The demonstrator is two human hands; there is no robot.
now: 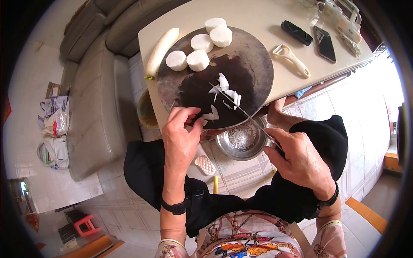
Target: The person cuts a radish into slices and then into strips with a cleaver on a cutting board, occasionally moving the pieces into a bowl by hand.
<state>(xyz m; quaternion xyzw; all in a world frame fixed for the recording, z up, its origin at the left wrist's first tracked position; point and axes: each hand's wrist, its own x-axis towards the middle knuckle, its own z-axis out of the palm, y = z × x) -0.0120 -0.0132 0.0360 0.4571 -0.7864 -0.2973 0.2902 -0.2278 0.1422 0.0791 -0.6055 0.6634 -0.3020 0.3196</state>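
My right hand (pixel 297 157) is closed around the handle of a kitchen knife (pixel 246 113). The thin blade reaches up and left over the round dark chopping board (pixel 258 81), with white radish slivers (pixel 223 81) along it. At the board's near left edge is my left hand (pixel 183 129), fingers bent and thumb apart from the index finger. Close to its fingertips lie a few cut radish pieces (pixel 211 113). Several thick peeled radish chunks (pixel 198 60) stand on the far left of the board. Below the board's near edge, a metal bowl (pixel 223 148) contains white radish strips.
A whole white radish (pixel 162 51) lies left of the board on the cream table (pixel 258 17). To the right are a peeler (pixel 291 60), a black case (pixel 297 32) and a phone (pixel 324 44). A grey sofa (pixel 92 107) stands at left.
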